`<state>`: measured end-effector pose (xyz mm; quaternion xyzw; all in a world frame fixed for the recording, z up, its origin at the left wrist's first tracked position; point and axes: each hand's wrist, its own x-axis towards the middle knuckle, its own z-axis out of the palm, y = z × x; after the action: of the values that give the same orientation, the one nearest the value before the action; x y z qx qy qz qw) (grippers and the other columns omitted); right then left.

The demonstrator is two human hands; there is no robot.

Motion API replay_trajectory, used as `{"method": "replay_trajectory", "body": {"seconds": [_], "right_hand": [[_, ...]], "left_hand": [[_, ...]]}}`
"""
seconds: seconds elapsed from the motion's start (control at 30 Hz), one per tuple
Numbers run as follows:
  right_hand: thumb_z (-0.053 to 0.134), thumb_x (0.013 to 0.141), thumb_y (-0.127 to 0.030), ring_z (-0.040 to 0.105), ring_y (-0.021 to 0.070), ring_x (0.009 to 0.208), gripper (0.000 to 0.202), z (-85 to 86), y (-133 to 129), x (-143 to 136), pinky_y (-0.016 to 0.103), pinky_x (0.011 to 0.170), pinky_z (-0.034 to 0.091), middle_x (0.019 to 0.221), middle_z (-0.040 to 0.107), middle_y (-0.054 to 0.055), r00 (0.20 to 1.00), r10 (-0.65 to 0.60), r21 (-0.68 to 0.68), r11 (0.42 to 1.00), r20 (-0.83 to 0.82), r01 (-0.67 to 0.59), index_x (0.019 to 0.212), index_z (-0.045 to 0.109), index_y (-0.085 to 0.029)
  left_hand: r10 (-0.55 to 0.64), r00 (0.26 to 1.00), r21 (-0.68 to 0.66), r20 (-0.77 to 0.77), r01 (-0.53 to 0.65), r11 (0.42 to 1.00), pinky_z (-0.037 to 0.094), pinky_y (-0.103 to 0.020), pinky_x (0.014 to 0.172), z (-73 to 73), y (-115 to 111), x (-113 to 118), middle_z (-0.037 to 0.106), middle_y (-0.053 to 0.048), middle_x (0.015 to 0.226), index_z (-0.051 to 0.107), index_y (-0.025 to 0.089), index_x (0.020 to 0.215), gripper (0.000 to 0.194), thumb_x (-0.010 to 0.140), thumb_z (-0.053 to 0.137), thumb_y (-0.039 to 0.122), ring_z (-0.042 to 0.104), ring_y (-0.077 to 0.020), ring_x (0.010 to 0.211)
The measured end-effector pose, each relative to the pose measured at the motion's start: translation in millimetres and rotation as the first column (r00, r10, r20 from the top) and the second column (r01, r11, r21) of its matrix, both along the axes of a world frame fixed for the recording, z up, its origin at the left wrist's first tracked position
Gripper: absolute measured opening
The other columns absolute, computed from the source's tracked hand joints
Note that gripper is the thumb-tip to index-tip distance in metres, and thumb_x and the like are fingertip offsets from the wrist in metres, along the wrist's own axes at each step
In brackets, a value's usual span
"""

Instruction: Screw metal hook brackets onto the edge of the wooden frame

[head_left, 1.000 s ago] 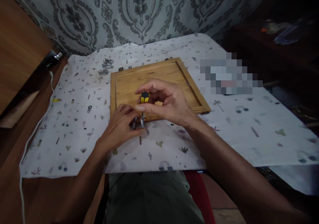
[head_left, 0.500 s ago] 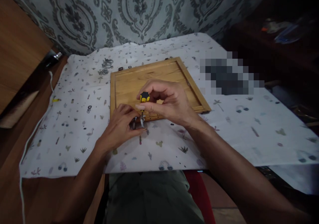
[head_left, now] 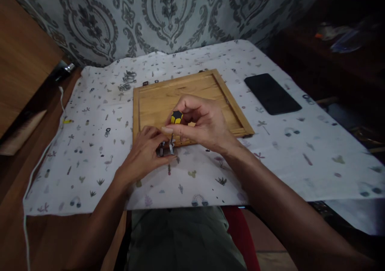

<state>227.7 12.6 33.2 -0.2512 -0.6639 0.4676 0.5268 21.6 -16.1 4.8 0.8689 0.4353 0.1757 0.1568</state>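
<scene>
A screwdriver [head_left: 177, 117] with a black and yellow handle is pinched between the thumb and fingers of my right hand [head_left: 200, 120]. Its shaft points down to a small silver metal fitting [head_left: 171, 146] at the near edge of a framed wooden panel [head_left: 186, 87]. My left hand [head_left: 144, 148] is closed around this fitting from the left, with the thumb along its near side. The fingers partly cover the fitting, and I cannot make out a screw under the screwdriver's tip.
A patterned white cloth [head_left: 120, 186] covers the table. Several silver metal pieces [head_left: 128, 80] lie in a pile beyond the panel's left corner. To the right rests a black phone [head_left: 272, 93]. A white cable [head_left: 39, 164] runs along the left edge.
The screwdriver's handle has tilted slightly to the right as my right fingers shifted on it. My left hand and the panel have stayed in place.
</scene>
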Motion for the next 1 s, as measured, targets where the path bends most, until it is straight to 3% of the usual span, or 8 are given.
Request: {"method": "replay_trajectory", "body": {"seconds": [0.13, 0.2, 0.37, 0.73, 1.0], "right_hand": [[0.088, 0.083, -0.042, 0.052, 0.0073, 0.062, 0.031, 3.7, -0.8, 2.5, 0.020, 0.052, 0.042, 0.077, 0.060, -0.004, 0.999, 0.024, 0.024, 0.999, 0.022, -0.024, 0.091, 0.069, -0.019], [0.083, 0.087, -0.045, 0.054, 0.0079, 0.062, 0.028, 4.9, -1.2, 2.9, 0.021, 0.053, 0.045, 0.075, 0.060, -0.004, 0.998, 0.051, 0.027, 0.998, 0.026, -0.052, 0.089, 0.071, -0.019], [0.082, 0.087, -0.051, 0.049, 0.0071, 0.054, 0.040, 3.0, -0.2, 0.5, 0.020, 0.046, 0.043, 0.062, 0.052, -0.006, 0.999, 0.040, 0.064, 0.997, 0.011, -0.040, 0.070, 0.064, -0.018], [0.088, 0.080, -0.049, 0.052, 0.0061, 0.052, 0.038, -0.6, -0.1, -1.6, 0.018, 0.044, 0.044, 0.063, 0.057, -0.006, 0.999, -0.034, 0.071, 0.997, -0.006, 0.035, 0.076, 0.067, -0.018], [0.086, 0.085, -0.043, 0.053, 0.0066, 0.055, 0.031, -2.2, 0.7, -1.2, 0.019, 0.047, 0.042, 0.065, 0.060, -0.005, 0.996, -0.090, 0.147, 0.985, 0.022, 0.086, 0.077, 0.069, -0.018]], "left_hand": [[-0.009, 1.000, 0.000, 0.003, 0.009, 1.000, 0.053, -0.050, 0.097, -1.2, 0.7, -0.7, 0.066, -0.007, 0.111, 0.074, 0.023, 0.111, 0.035, 0.089, 0.080, 0.050, 0.058, -0.0302, 0.109], [-0.011, 1.000, 0.005, 0.003, 0.011, 1.000, 0.052, -0.051, 0.099, -2.3, 1.0, -1.0, 0.066, -0.007, 0.112, 0.074, 0.023, 0.109, 0.034, 0.090, 0.080, 0.052, 0.058, -0.0301, 0.111], [-0.018, 1.000, 0.017, -0.002, 0.018, 1.000, 0.052, -0.050, 0.100, -2.9, 1.1, -1.2, 0.066, -0.007, 0.111, 0.074, 0.022, 0.110, 0.035, 0.088, 0.082, 0.049, 0.057, -0.0299, 0.111], [-0.009, 1.000, -0.001, -0.017, 0.009, 1.000, 0.052, -0.045, 0.092, 0.4, 0.5, 0.2, 0.062, -0.005, 0.103, 0.073, 0.022, 0.110, 0.036, 0.086, 0.085, 0.046, 0.056, -0.0282, 0.105], [-0.005, 1.000, -0.021, -0.012, 0.005, 1.000, 0.052, -0.046, 0.094, 0.8, 0.5, 0.4, 0.063, -0.006, 0.103, 0.073, 0.022, 0.115, 0.038, 0.088, 0.083, 0.047, 0.056, -0.0286, 0.106]]}}
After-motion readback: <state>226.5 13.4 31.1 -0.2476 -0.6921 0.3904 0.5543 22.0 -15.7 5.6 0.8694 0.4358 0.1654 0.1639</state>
